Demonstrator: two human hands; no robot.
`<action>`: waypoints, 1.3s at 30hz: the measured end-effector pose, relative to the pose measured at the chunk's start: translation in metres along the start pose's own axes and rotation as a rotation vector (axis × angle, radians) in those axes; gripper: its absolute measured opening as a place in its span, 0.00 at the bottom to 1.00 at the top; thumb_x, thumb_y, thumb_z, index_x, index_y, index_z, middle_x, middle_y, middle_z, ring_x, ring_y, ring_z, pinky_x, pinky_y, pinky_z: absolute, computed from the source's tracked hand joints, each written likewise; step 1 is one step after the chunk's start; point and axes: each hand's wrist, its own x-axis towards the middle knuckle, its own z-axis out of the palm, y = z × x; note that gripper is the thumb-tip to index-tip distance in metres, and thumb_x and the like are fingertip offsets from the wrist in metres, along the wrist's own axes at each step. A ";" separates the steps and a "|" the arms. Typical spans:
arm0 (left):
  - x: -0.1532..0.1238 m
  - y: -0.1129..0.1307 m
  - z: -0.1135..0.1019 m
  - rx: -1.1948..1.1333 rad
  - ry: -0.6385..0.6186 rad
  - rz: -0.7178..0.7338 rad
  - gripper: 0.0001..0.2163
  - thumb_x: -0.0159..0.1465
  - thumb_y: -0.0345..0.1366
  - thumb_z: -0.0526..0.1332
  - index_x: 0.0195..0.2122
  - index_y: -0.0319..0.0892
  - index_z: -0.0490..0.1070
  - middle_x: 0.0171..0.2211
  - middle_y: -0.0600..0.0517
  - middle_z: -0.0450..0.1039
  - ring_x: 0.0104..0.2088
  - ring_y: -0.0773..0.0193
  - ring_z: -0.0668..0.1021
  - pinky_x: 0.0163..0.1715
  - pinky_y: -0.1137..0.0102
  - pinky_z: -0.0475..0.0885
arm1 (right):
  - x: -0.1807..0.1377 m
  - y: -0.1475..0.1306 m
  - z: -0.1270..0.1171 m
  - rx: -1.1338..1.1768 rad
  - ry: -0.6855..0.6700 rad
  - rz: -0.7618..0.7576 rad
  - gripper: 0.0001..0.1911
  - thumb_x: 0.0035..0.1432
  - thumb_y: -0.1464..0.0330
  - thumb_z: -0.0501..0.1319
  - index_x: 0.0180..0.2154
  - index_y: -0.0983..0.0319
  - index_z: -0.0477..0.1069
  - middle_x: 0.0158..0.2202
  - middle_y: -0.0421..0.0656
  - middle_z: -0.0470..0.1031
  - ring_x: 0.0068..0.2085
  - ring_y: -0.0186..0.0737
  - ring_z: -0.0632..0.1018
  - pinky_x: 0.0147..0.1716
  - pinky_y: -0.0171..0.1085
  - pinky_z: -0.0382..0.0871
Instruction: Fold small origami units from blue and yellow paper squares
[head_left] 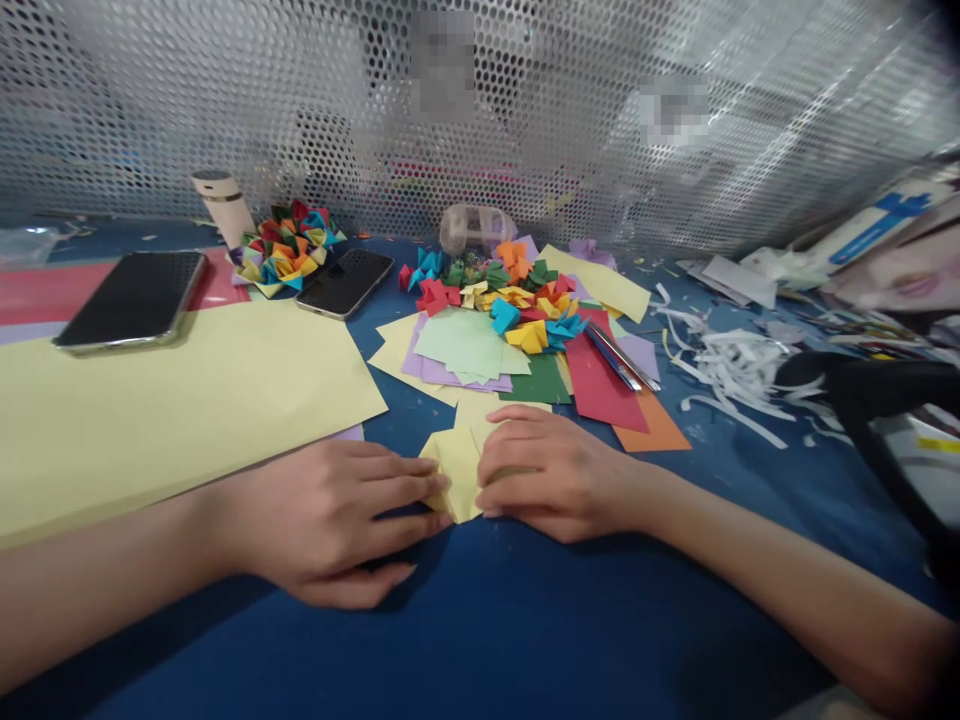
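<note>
A small pale-yellow piece of folded paper (459, 470) lies on the blue table in front of me, with crease lines across it. At its left edge are the fingertips of my left hand (341, 520), the thumb held apart below the others. My right hand (555, 475) covers the right side of the paper, fingers curled and tips pressed down on it. The paper's right part is hidden beneath that hand. Just beyond, a stack of light-green square sheets (461, 345) rests on purple and yellow ones.
Folded colourful paper pieces (525, 300) are heaped behind the sheets, near pens (619, 358) and a clear jar (474, 229). Large yellow sheets (247, 380) and two phones (135, 298) (346, 282) lie left. White paper strips (739, 375) are scattered right. A perforated metal screen (300, 90) stands behind.
</note>
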 end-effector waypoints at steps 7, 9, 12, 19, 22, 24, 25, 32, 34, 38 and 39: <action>0.001 0.001 -0.002 0.001 -0.042 -0.020 0.16 0.66 0.36 0.55 0.52 0.34 0.70 0.47 0.39 0.77 0.47 0.51 0.79 0.43 0.62 0.76 | 0.004 -0.002 0.007 0.034 -0.003 0.056 0.09 0.67 0.69 0.54 0.37 0.62 0.72 0.35 0.44 0.76 0.39 0.37 0.72 0.50 0.42 0.65; 0.000 0.001 -0.002 0.008 -0.046 -0.019 0.16 0.66 0.37 0.55 0.52 0.35 0.70 0.46 0.39 0.77 0.47 0.51 0.79 0.43 0.62 0.76 | 0.004 -0.003 0.007 0.049 -0.008 0.070 0.08 0.67 0.69 0.54 0.37 0.63 0.71 0.35 0.44 0.75 0.39 0.37 0.72 0.50 0.42 0.65; 0.001 0.001 -0.002 0.011 -0.048 -0.012 0.16 0.66 0.37 0.55 0.52 0.35 0.71 0.47 0.39 0.77 0.47 0.51 0.79 0.43 0.62 0.76 | 0.005 -0.004 0.008 0.081 -0.010 0.085 0.08 0.67 0.70 0.54 0.37 0.63 0.70 0.35 0.44 0.74 0.39 0.38 0.71 0.51 0.42 0.65; 0.004 0.001 -0.002 0.017 -0.038 -0.010 0.15 0.66 0.36 0.55 0.50 0.36 0.71 0.46 0.39 0.77 0.46 0.52 0.80 0.42 0.63 0.77 | 0.008 -0.005 0.013 0.092 0.023 0.127 0.08 0.67 0.70 0.54 0.36 0.64 0.69 0.34 0.45 0.74 0.38 0.39 0.71 0.49 0.42 0.65; 0.003 0.001 -0.002 0.016 -0.026 -0.014 0.16 0.66 0.37 0.55 0.51 0.36 0.71 0.48 0.40 0.77 0.46 0.53 0.80 0.43 0.64 0.77 | 0.009 -0.005 0.014 0.106 0.004 0.153 0.07 0.67 0.69 0.54 0.36 0.64 0.69 0.34 0.45 0.75 0.38 0.39 0.71 0.48 0.42 0.65; 0.002 0.000 -0.002 0.013 -0.013 -0.012 0.16 0.66 0.37 0.55 0.52 0.36 0.71 0.48 0.40 0.77 0.47 0.53 0.80 0.43 0.64 0.77 | 0.009 -0.005 0.014 0.121 -0.003 0.160 0.08 0.67 0.69 0.54 0.36 0.63 0.68 0.34 0.45 0.75 0.39 0.39 0.71 0.49 0.42 0.65; 0.002 0.001 -0.001 0.011 -0.008 -0.010 0.16 0.65 0.36 0.55 0.52 0.36 0.71 0.48 0.40 0.77 0.47 0.52 0.80 0.43 0.63 0.77 | 0.009 -0.005 0.014 0.127 -0.003 0.159 0.08 0.67 0.69 0.54 0.36 0.63 0.68 0.34 0.45 0.75 0.39 0.39 0.71 0.49 0.43 0.65; 0.001 0.001 -0.002 -0.006 0.010 -0.008 0.17 0.65 0.36 0.57 0.52 0.35 0.71 0.47 0.40 0.78 0.48 0.51 0.80 0.42 0.62 0.79 | 0.007 -0.003 0.013 0.160 -0.001 0.145 0.08 0.68 0.68 0.53 0.36 0.63 0.68 0.34 0.44 0.74 0.39 0.38 0.71 0.50 0.43 0.64; 0.001 0.001 -0.002 -0.009 0.010 -0.008 0.17 0.65 0.36 0.57 0.52 0.35 0.71 0.47 0.40 0.78 0.48 0.50 0.80 0.41 0.62 0.79 | 0.007 -0.002 0.014 0.161 -0.002 0.147 0.08 0.67 0.68 0.54 0.36 0.63 0.68 0.34 0.44 0.74 0.39 0.38 0.71 0.50 0.43 0.65; 0.001 0.001 -0.002 -0.003 -0.007 -0.013 0.17 0.65 0.36 0.57 0.52 0.35 0.71 0.47 0.40 0.78 0.49 0.51 0.79 0.42 0.63 0.78 | 0.007 -0.003 0.014 0.163 -0.010 0.155 0.07 0.67 0.69 0.54 0.36 0.63 0.68 0.35 0.44 0.74 0.40 0.38 0.71 0.50 0.43 0.65; 0.001 0.001 -0.002 -0.001 -0.012 -0.015 0.17 0.65 0.36 0.57 0.53 0.35 0.71 0.47 0.40 0.78 0.49 0.51 0.79 0.43 0.63 0.78 | 0.007 -0.003 0.014 0.161 -0.016 0.159 0.08 0.67 0.69 0.53 0.37 0.63 0.68 0.35 0.44 0.74 0.40 0.38 0.70 0.50 0.43 0.65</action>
